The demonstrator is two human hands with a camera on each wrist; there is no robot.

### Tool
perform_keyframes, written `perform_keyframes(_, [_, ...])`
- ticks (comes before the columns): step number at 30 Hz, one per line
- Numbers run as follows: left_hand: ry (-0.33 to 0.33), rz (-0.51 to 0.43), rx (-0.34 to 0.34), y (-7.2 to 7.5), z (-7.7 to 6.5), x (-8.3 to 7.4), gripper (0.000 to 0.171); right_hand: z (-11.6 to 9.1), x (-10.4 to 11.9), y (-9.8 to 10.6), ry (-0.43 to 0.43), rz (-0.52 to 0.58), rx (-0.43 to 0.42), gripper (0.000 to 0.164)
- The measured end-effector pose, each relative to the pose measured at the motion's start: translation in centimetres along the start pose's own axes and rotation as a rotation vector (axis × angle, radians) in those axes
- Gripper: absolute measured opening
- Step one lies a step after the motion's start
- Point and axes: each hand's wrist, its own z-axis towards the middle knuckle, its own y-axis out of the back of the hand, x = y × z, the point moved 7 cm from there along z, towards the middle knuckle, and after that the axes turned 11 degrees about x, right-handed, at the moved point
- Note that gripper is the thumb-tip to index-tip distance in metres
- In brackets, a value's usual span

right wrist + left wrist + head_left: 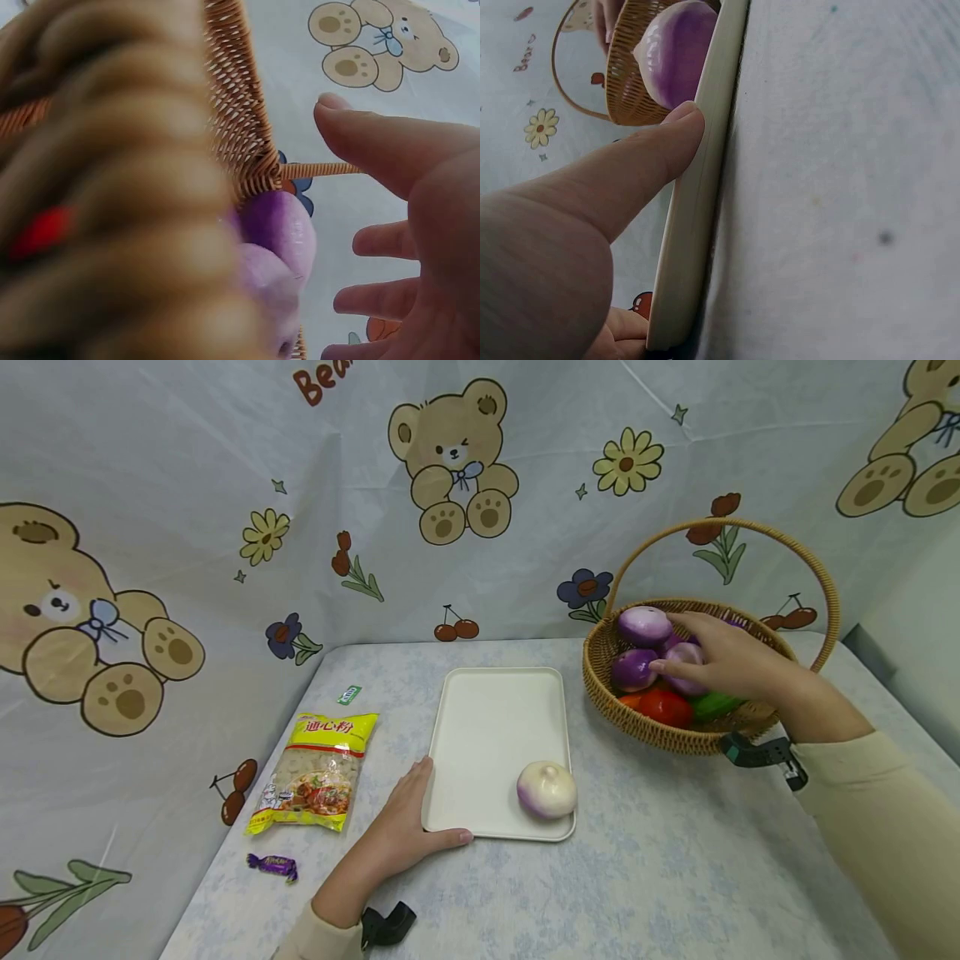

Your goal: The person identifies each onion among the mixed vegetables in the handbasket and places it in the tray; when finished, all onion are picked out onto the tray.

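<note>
My left hand (405,827) rests at the near left corner of a white tray (487,735). Its thumb lies along the front edge and its straight fingers along the left side. On the tray's near right part sits a pale purple-and-white onion (547,789), also visible in the left wrist view. My right hand (731,660) reaches over a wicker basket (660,737), under its tall handle. Spread fingers hover close over several purple onions (643,627); the right wrist view shows nothing between thumb and fingers. A red tomato (666,706) and a green vegetable (716,706) lie beside these onions.
Left of the tray lies a yellow-topped bag of pasta (318,777). A small green packet (348,695) is behind it, and a purple-wrapped candy (273,867) in front. A bear-print cloth (525,585) hangs behind the table. The basket handle (828,585) arches beside my right forearm.
</note>
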Motion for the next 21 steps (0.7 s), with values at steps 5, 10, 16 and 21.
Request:
perform_keyframes(5, [0.002,0.000,0.000,0.0,0.0,0.0,0.136,0.0,-0.3,-0.9,0.006,-0.029,0.009,0.097])
perform_keyframes(10, [0.008,0.001,0.004,0.0,0.0,0.0,0.137,0.0,-0.8,-1.6,-0.018,-0.040,0.027,0.097])
perform_keyframes(16, [0.000,-0.005,0.004,0.0,0.0,0.0,0.135,0.0,-0.8,-2.0,0.002,-0.043,0.015,0.089])
perform_keyframes(21, [0.005,-0.010,0.010,0.0,0.0,0.1,0.136,0.1,-1.2,-2.4,0.001,-0.048,0.012,0.083])
